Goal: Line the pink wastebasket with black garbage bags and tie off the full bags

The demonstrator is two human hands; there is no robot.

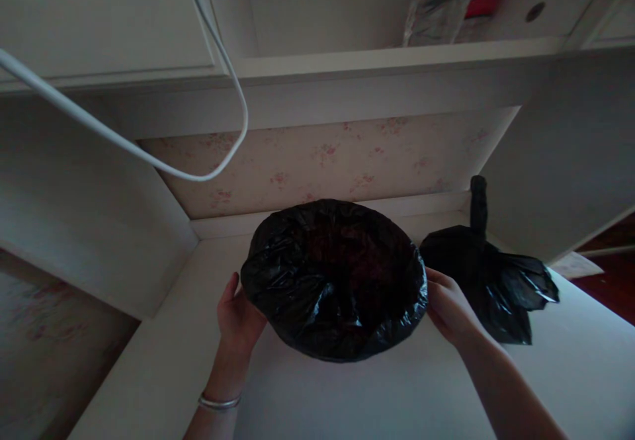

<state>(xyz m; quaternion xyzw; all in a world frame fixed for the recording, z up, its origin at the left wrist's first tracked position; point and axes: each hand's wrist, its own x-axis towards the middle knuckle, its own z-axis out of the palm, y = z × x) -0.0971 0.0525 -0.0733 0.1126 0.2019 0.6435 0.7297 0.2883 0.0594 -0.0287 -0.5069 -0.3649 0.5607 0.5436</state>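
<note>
Bin (335, 281), round and lined with a glossy black bag, stands on a white surface (347, 394) at the middle of the view. The left hand (239, 317) cups its rim at 9 o'clock, the right hand (449, 308) at 3 o'clock, fingers curled against the plastic. A tied black bag (491, 281) lies just beyond the right hand. At 1 o'clock, a shelf holds a red-labelled packet (459, 0), its writing unreadable. Floral wallpaper (322, 162) backs the recess; a white cable (149, 155) loops at 10 o'clock.
</note>
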